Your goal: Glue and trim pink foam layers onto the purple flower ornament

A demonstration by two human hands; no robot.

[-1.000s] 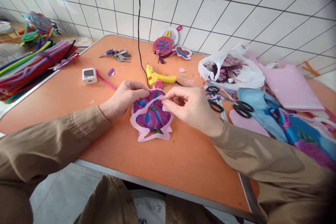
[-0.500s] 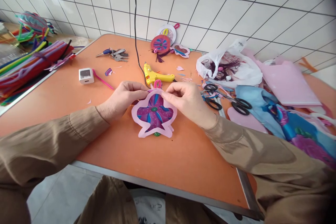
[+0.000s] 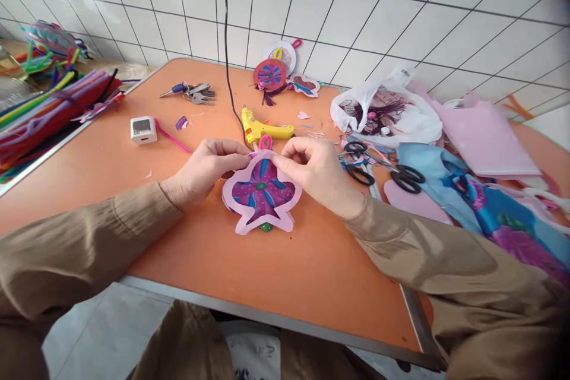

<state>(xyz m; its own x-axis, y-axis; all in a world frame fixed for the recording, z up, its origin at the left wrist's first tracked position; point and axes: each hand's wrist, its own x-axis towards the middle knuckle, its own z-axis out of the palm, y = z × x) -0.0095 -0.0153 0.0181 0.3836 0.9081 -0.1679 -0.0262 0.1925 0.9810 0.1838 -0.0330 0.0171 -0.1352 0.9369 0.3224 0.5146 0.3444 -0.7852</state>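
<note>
Both of my hands pinch the top edge of a pink foam ornament [image 3: 288, 197], one on each side of its pink loop [image 3: 266, 142]. Its cut-out frame surrounds purple and blue patterned fabric with a green centre, and a green bead [image 3: 266, 227] shows below it. My left hand [image 3: 209, 167] grips the upper left edge between thumb and fingers. On the upper right edge, the thumb and fingers of my right hand [image 3: 318, 173] are closed. Just behind the loop lies a yellow glue gun [image 3: 269, 130], its black cord running up the wall.
Keys [image 3: 196, 92] and a white charger [image 3: 143, 130] lie at the left, beyond them bundled pipe cleaners [image 3: 53, 110]. Finished ornaments [image 3: 269, 74] lean by the wall. To the right are a plastic bag [image 3: 401, 113], scissors [image 3: 392, 169], blue fabric [image 3: 434, 172] and pink foam sheets [image 3: 490, 136].
My hands keep their pinch on the ornament with hardly any motion. The whole view has shifted very slightly.
</note>
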